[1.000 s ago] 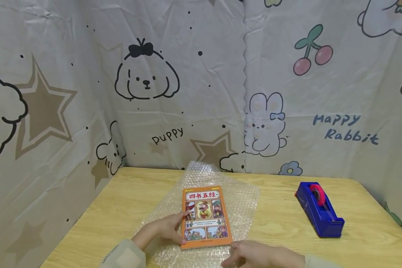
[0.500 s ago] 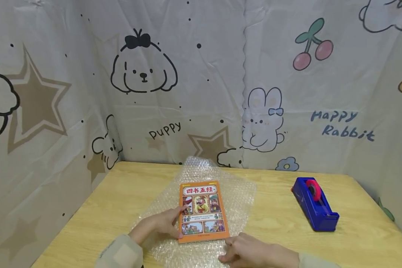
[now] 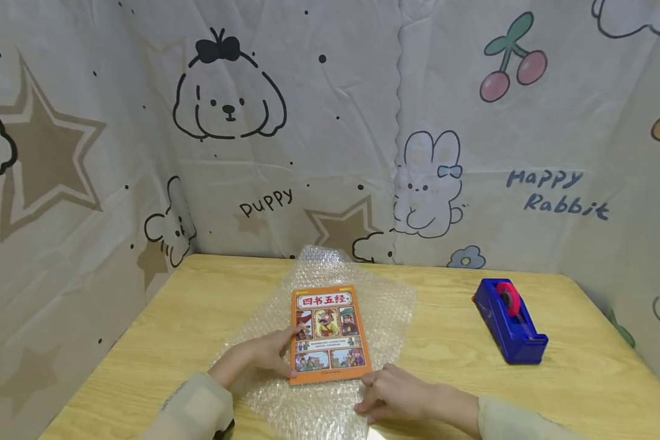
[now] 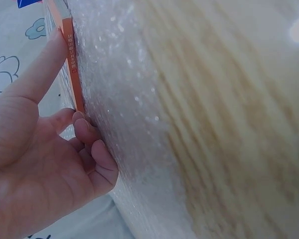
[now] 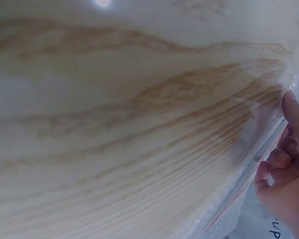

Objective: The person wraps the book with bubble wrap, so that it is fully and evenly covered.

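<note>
Orange-covered book (image 3: 335,336) lies face up on bubble wrap (image 3: 387,315), itself spread on the table (image 3: 159,330). Head view: the two hands are apart, one at each side of the book. Left hand (image 3: 264,355) holds the left edge, one finger reaching onto the cover, thumb by the lower corner. Right hand (image 3: 394,394) is at the lower right corner, fingers bent. Blue tape dispenser (image 3: 508,321) stands well apart to the right. Step in hand, as judged: placing the book on the wrap. The book sits at an angle to the sheet's edges; squaring the two should give cleaner folds. Suggest small turns, with left as pivot and right nudging the corner.

Left wrist view: thumb touches the printed spine (image 4: 73,64); the other fingers are curled near its far end, close above the wrap. Light sideways pressure should do; pushing down would likely drag the sheet along.

Right wrist view: thumb rests at the clear sheet, remaining fingers curled by the book's thin edge. Cannot tell whether they grip book, wrap or neither. Best to free any wrap caught under the fingertips, and check for enough margin on every side.
</note>
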